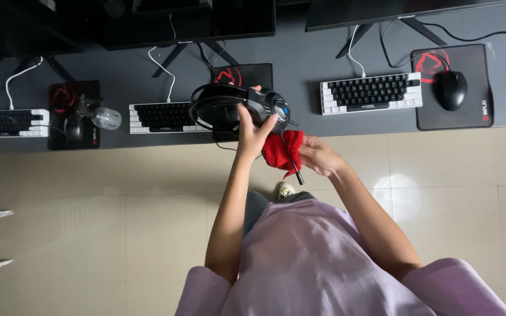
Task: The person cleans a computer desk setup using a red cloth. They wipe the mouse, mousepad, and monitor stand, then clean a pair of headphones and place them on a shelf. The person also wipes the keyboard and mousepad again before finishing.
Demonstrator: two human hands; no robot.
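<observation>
Left hand: your left hand (253, 130) was raised in front of you, fingers closed around the ear cup of a black headset (235, 107), thumb on the near side of the cup.
Headset: it hung in the air from those fingers, the headband arching away to the left of them, over the near edge of the dark desk (300, 64); its microphone arm (293, 164) ran down past your fingertips, across the cloth.
Right hand: your right hand (318, 155) sat just right of the left one, fingers bunched around a red cloth (282, 149).
Red cloth: it was pinched in your right fingers and pressed up against the underside of the ear cup, touching your left fingertips.
Beyond the fingers: a black-and-white keyboard (162, 117) lay just left of the headband, and a second keyboard (372, 92) lay well to the right of your right hand, with a black mouse (451, 89) on a black mat (475, 114) further right.
Far left: a third keyboard (10, 123) and a clear bottle lying on its side (105, 119) sat well away from both hands.
Below the fingers: pale floor tiles (89, 222) and your lilac sleeves (323, 269).
</observation>
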